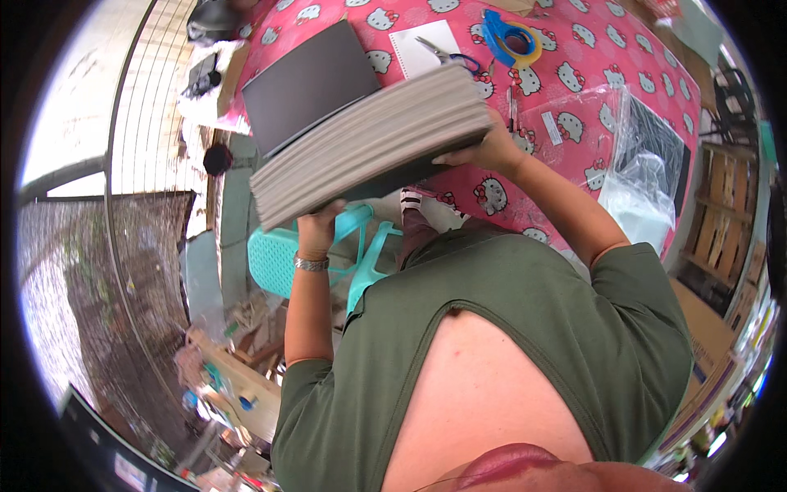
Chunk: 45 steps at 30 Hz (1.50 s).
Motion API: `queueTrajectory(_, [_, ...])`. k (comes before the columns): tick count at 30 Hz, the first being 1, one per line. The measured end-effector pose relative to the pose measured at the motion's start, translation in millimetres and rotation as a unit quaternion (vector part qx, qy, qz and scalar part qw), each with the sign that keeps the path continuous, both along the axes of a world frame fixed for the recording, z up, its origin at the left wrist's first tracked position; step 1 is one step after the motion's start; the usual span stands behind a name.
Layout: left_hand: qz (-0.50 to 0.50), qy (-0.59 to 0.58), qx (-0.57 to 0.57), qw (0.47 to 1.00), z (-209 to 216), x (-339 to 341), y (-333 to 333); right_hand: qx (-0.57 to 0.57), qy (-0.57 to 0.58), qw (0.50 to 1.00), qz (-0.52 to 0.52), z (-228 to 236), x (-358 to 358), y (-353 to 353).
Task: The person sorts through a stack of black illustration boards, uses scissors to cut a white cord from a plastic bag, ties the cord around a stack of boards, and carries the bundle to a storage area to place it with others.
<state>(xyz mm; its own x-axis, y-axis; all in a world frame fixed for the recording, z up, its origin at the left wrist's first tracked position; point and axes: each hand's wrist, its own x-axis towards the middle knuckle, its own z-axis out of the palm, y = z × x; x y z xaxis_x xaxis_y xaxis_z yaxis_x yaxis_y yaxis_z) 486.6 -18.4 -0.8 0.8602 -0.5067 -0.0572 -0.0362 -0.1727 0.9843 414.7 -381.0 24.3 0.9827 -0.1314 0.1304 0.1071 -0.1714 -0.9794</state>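
Observation:
A thick stack of flat sheets or boards (369, 135) is lifted in both my hands, its pale grey layered edges facing up and a dark face showing on the near side. My left hand (321, 223) grips its lower left part from beneath; most of those fingers are hidden. At the right end, my right hand (488, 152) clasps the stack, with fingers on the dark face. Just beyond the stack is a dark grey rectangular board (311, 86), partly covered by it. The stack looks slightly smeared by motion.
On the pink patterned table cover (566, 41) lie scissors (443, 53), a white notepad (416, 39), a blue tape dispenser (496, 37) and a pen (512, 107). Clear plastic wrapping (639, 176) sits at the right. A turquoise plastic stool (275, 258) stands below my left hand.

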Motion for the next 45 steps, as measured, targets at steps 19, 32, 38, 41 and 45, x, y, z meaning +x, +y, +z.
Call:
queueTrajectory(19, [-0.220,-0.441,0.131,0.860,120.4,66.0,-49.3,-0.574,-0.049,0.814,-0.071,38.6,56.0,159.0])
queueTrajectory(32, [-0.325,-0.480,0.339,0.741,103.3,70.7,-84.7,-0.489,0.062,0.825,-0.276,16.3,-97.0,47.1])
queueTrajectory(38, [-0.331,-0.455,0.367,0.741,98.1,75.8,-84.5,-0.262,-0.046,0.897,-0.353,-3.8,-98.3,55.3])
queueTrajectory(41, [-0.312,-0.458,0.374,0.744,98.0,76.9,-89.9,-0.252,-0.048,0.907,-0.334,-0.3,-112.1,44.3])
queueTrajectory(45, [-0.294,-0.448,0.392,0.747,97.7,82.1,-96.8,-0.260,0.010,0.918,-0.299,13.6,-118.9,41.1])
